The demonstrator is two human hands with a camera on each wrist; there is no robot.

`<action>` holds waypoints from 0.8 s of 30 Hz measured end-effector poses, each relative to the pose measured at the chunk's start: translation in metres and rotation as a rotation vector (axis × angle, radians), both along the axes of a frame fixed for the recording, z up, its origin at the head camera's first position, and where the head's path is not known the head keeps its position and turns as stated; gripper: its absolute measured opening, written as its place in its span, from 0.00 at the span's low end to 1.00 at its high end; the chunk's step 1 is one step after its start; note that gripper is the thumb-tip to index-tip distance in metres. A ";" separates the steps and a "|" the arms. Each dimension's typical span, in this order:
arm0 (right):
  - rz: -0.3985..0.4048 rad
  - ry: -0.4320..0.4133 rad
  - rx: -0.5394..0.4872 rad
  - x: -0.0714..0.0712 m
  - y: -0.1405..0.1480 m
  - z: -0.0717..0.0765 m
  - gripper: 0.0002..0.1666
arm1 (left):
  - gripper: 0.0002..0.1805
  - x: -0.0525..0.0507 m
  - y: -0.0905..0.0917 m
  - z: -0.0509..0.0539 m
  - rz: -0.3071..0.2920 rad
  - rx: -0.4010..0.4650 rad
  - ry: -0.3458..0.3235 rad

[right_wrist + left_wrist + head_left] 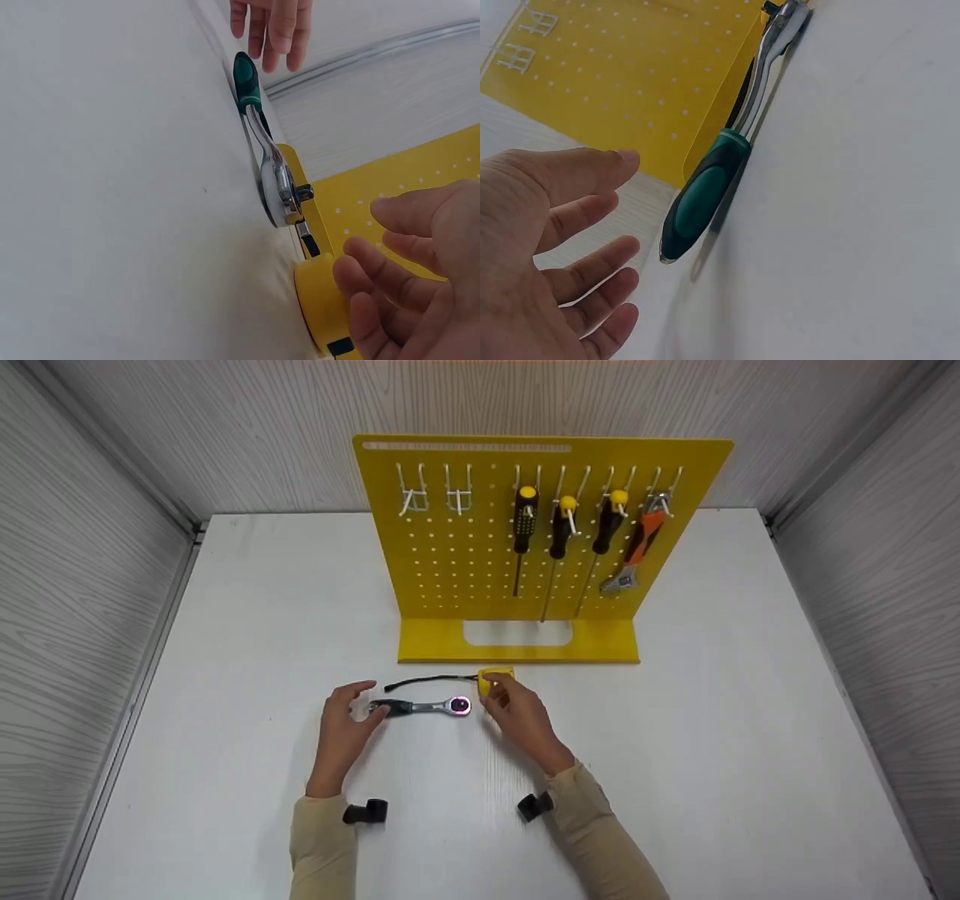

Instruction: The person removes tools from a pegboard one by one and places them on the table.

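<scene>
A ratchet wrench [429, 707] with a green and black handle and a chrome head lies on the white table. My left hand [343, 731] is beside its handle end, thumb and fingers spread; in the left wrist view a gap shows between that hand [532, 232] and the handle [701, 201]. Just right of the ratchet head is a yellow tape measure [321, 296] with a black strap [427, 679]. My right hand [529, 724] is at the tape measure, fingers loosely bent and thumb apart, partly covering it in the head view. Whether its fingertips touch the case I cannot tell.
Behind the tools stands a yellow pegboard [450, 559] on a flat base. Hanging from its hooks are three screwdrivers [564, 529] and an orange-handled adjustable wrench [641, 540]. Two hook pairs [458, 500] at its left carry no tools. Pale wood-grain panels enclose the table.
</scene>
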State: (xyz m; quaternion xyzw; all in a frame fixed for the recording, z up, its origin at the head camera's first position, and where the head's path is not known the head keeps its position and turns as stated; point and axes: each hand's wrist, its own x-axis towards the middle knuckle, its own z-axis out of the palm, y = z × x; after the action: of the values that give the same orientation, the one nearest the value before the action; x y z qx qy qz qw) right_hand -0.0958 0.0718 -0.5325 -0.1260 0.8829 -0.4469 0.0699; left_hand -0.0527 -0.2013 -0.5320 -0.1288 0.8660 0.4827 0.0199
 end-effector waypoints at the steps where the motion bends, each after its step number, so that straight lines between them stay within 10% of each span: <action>1: -0.011 0.000 -0.020 -0.001 0.002 -0.001 0.20 | 0.26 -0.001 0.001 0.002 0.005 0.008 0.002; 16: -0.146 -0.086 -0.289 -0.029 0.023 0.007 0.29 | 0.31 -0.039 0.037 0.046 -0.082 0.002 0.097; 24: -0.145 -0.107 -0.386 -0.035 0.031 0.015 0.42 | 0.35 -0.055 0.058 0.053 -0.116 0.047 0.183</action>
State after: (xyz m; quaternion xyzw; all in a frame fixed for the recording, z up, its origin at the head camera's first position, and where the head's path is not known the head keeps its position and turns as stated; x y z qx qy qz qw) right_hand -0.1310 0.1024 -0.5175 -0.0492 0.7827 -0.6177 0.0591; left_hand -0.1079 -0.1430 -0.4788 -0.0335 0.8587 0.5106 -0.0283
